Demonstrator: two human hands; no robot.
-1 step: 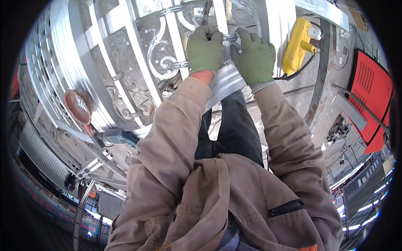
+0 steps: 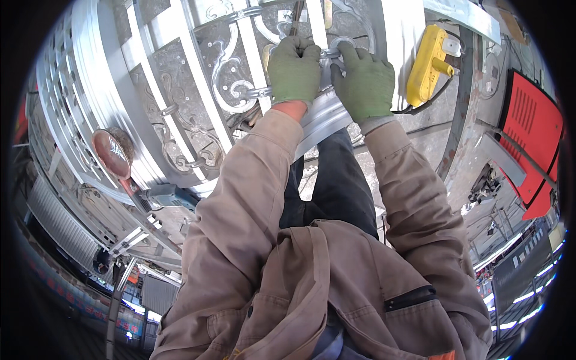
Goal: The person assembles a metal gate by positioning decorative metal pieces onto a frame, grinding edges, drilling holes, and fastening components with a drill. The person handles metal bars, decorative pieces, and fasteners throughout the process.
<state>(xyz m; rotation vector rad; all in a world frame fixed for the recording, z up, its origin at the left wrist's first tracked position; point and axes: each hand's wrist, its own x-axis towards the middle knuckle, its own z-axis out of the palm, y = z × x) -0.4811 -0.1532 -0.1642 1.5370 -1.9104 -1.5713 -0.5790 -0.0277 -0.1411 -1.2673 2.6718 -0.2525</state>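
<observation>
My left hand (image 2: 294,69), in a green work glove, is closed in a pinch over a silver metal gate panel; what its fingertips hold is hidden. My right hand (image 2: 365,85), gloved alike, bends its fingers over the metal scrollwork (image 2: 328,54), with the thumb along its near side. Between the hands an upright bar runs down to the panel's broad ribbed bottom rail (image 2: 324,120). Left of my left hand, a curled scroll ornament (image 2: 235,99) is joined to the bars by a small collar (image 2: 259,93).
A yellow power socket block (image 2: 425,67) with a black cable lies right of the panel. An angle grinder (image 2: 171,195) with a round reddish disc (image 2: 111,153) rests at the left. A red slotted metal housing (image 2: 528,129) stands at far right. My legs are close below the rail.
</observation>
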